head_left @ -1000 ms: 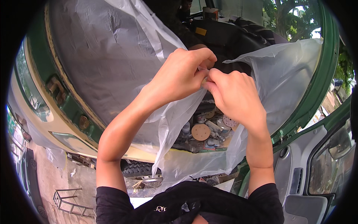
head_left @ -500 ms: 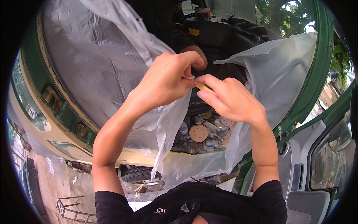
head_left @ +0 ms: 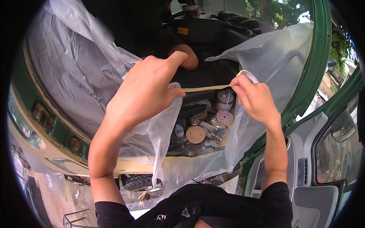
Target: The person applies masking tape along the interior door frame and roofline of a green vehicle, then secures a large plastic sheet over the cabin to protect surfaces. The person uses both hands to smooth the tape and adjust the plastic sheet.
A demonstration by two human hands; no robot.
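Head view: our left fingers pinch the sheet; our right fingers grip the tape roll, strip taut between.

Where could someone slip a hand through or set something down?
The dark gap above the tape strip, bordered by another person's arm on the left and the right plastic sheet, might pass a hand. For setting down, bare ground shows at lower left, between the dark car and cream bodywork. Below the tape strip it's crowded: sanding discs, bottle and can.
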